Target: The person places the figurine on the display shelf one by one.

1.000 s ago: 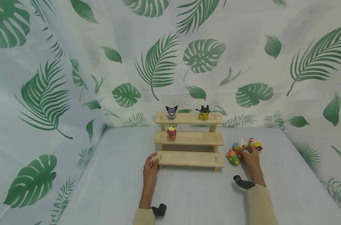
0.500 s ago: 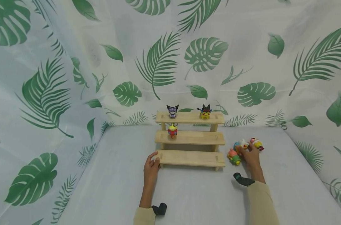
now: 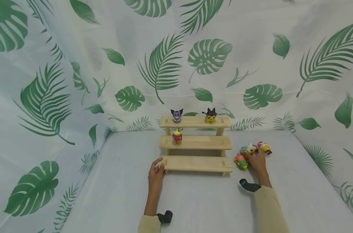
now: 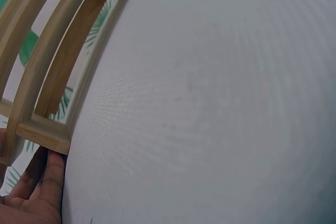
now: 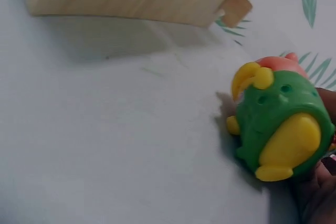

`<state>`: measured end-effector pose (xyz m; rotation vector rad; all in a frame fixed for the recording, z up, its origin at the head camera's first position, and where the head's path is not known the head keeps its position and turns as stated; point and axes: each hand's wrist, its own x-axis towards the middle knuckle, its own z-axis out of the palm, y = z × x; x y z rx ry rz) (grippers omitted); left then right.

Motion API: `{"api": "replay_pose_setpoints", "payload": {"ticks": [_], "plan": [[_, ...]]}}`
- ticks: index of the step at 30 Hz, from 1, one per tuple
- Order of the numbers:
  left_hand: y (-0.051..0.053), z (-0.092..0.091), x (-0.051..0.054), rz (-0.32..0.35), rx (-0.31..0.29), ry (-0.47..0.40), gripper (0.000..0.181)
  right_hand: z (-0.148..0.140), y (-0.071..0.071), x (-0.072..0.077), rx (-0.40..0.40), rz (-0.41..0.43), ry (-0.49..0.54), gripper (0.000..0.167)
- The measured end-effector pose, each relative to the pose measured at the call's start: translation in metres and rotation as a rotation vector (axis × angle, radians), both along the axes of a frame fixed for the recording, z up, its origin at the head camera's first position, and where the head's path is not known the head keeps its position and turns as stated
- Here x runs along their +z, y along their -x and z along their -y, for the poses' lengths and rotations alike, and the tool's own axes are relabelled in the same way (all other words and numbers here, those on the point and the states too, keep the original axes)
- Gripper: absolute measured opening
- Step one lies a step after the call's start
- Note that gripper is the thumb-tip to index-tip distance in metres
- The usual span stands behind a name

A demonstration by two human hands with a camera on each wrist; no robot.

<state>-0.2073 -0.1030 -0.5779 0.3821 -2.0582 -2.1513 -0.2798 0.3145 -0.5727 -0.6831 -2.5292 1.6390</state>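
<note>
A three-step wooden stand (image 3: 197, 163) has its lowest step gripped at the left end by my left hand (image 3: 156, 173); in the left wrist view the fingers (image 4: 51, 179) reach beneath the wood (image 4: 44, 135). My right hand (image 3: 258, 163) is over the figurines right of the stand, thumb and fingers spread around a white-and-blue figurine (image 3: 248, 149). Whether it presses on it is unclear. A pink-and-green figurine (image 3: 241, 161) lies beside the thumb, seen large in the right wrist view (image 5: 286, 124), where it hides much of the hand. Another, yellow and pink (image 3: 264, 148), lies by the fingertips.
On the top step stand a purple-and-black figurine (image 3: 176, 116) and a yellow-and-black one (image 3: 210, 115). A red figurine with a yellow top (image 3: 177, 136) stands on the middle step's left side. Leaf-printed cloth (image 3: 165, 26) hangs behind and at both sides.
My right thumb has shifted slightly left, toward the pink-and-green figurine, widening its spread from the fingers. The left hand keeps its place on the stand.
</note>
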Motion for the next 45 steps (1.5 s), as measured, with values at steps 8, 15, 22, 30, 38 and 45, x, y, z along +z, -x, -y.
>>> {"api": "replay_pose_setpoints", "payload": {"ticks": [8,15,22,30,38,45], "plan": [[0.0,-0.001,-0.001,-0.032,-0.009,-0.008,0.033,0.005,-0.001,-0.003,0.032,-0.098,-0.099,0.083],[-0.004,-0.001,0.005,-0.028,-0.013,-0.006,0.035,0.01,-0.006,-0.004,0.009,-0.149,-0.092,0.077],[-0.015,0.001,0.027,-0.015,-0.041,-0.005,0.035,0.013,-0.012,0.0,-0.222,-0.193,0.166,0.079],[-0.016,0.001,0.032,-0.035,-0.042,-0.016,0.035,0.013,-0.023,0.016,-0.336,-0.423,0.71,0.058],[-0.018,0.001,0.03,-0.03,-0.037,0.004,0.034,0.018,-0.035,0.042,-0.236,-0.485,0.81,0.061],[-0.014,0.001,0.03,-0.037,-0.043,-0.014,0.034,0.022,-0.037,0.06,0.023,-0.513,0.692,0.065]]}}
